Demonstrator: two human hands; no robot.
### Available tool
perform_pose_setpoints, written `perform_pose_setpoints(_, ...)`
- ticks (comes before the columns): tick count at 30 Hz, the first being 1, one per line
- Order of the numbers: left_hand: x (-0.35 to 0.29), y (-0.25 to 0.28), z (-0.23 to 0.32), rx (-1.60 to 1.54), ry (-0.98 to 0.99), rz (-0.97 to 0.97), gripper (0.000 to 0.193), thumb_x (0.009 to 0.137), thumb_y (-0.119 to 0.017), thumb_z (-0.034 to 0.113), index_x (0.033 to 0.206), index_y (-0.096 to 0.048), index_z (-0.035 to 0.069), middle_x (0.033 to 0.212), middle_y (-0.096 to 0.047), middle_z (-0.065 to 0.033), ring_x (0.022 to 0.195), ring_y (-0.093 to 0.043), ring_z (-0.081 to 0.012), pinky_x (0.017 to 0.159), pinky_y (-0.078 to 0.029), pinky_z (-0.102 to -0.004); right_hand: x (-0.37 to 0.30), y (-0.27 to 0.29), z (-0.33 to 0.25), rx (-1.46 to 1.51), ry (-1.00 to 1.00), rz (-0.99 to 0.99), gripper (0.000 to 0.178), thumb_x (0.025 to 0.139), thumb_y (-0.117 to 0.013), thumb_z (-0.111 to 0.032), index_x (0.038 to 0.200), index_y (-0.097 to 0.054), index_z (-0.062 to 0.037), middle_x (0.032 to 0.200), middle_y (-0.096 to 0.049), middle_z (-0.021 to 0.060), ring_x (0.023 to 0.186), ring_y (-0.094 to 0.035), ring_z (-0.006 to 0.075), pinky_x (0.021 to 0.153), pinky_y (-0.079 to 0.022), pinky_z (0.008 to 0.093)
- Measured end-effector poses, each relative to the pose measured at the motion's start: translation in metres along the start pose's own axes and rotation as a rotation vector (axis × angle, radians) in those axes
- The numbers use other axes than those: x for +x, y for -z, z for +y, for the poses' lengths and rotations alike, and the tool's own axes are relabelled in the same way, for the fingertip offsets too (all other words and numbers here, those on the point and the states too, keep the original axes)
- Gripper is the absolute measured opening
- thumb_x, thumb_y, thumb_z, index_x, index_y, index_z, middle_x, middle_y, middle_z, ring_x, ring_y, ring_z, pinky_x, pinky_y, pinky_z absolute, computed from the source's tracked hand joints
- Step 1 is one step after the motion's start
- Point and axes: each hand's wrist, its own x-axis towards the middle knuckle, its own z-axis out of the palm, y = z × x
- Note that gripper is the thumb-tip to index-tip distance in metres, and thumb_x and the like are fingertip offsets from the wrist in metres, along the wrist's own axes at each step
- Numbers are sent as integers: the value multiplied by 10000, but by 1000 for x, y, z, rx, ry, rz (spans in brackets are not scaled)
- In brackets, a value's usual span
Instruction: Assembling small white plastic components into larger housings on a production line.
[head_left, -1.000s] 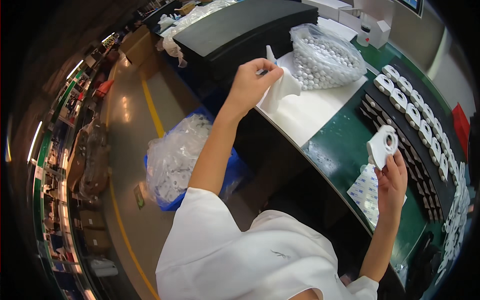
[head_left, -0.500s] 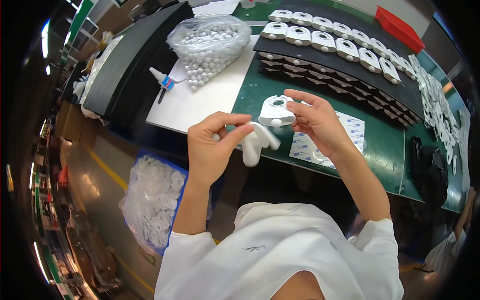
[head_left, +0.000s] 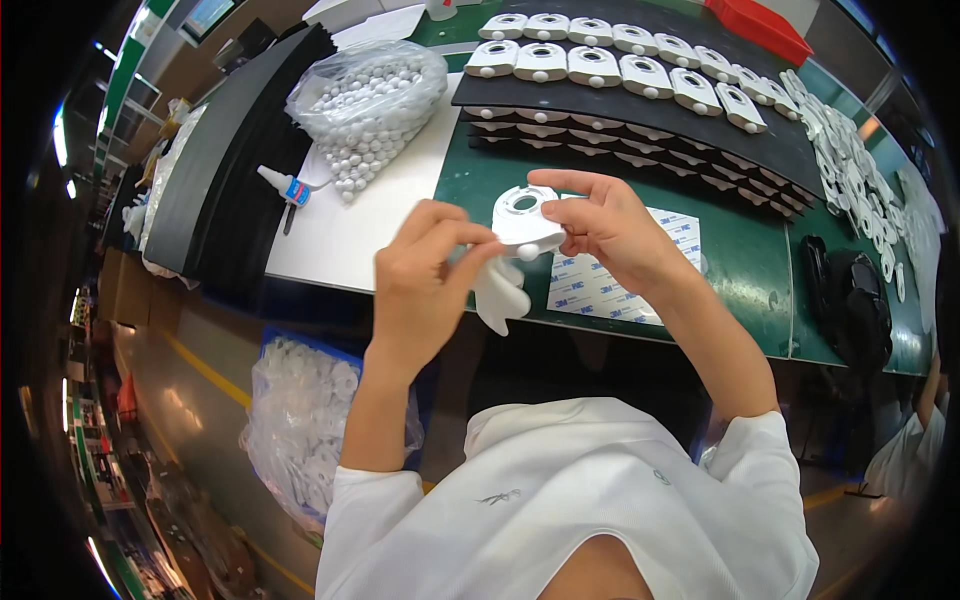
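Observation:
My right hand (head_left: 612, 228) holds a white plastic housing (head_left: 510, 222) between thumb and fingers. The housing has a round ringed hole and a small white ball on its front edge. Closed in a pinch, my left hand (head_left: 425, 285) has its fingertips at the housing's left side. From those fingers hangs a smooth white lobed piece (head_left: 500, 298), soft-looking, though I cannot tell its material. Below my right hand, a sheet of printed backing paper (head_left: 610, 292) lies at the green table's near edge.
A clear bag of white balls (head_left: 370, 100) and a small glue bottle (head_left: 285, 187) lie on white board (head_left: 335, 250). Stacked black boards (head_left: 640, 110) carry rows of similar housings. Loose white parts (head_left: 860, 180) and a black bag (head_left: 855, 310) sit right. A bagged blue crate (head_left: 300, 400) stands lower left.
My left fingers have come up against the housing's left side, and the lobed white piece hangs differently. My right hand keeps its hold on the housing. The whole view has shifted slightly.

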Motion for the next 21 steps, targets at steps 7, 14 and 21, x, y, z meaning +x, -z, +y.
perform_pose_setpoints(7, -3, 35, -35, 131, 75, 169, 38, 769, -617, 9, 795, -591, 2, 757, -554, -36, 567, -471, -90, 535, -364, -206, -32, 35, -40, 37, 282, 25, 513, 815, -581, -141, 1266, -389, 9, 971, -596, 65, 784, -580, 63, 651, -480, 193)
perform_pose_setpoints(14, 22, 69, -66, 243, 89, 447, 103, 834, -605, 97, 873, -606, 2, 766, -596, -11, 600, -489, -65, 555, -402, -206, -57, 176, -96, -748, 688, 777, 423, 859, -550, -191, 1210, -431, 15, 710, -550, -19, 599, -431, 43, 543, -344, 179)
perform_pose_setpoints(21, 47, 72, -116, 536, 144, 349, 231, 883, -536, 199, 1041, -602, 44, 821, -642, -76, 719, -600, -147, 616, -468, -264, -57, 248, -107, -899, 236, 857, 284, 866, -496, -209, 1076, -606, -52, 776, -563, 1, 630, -454, 66, 537, -365, 207)
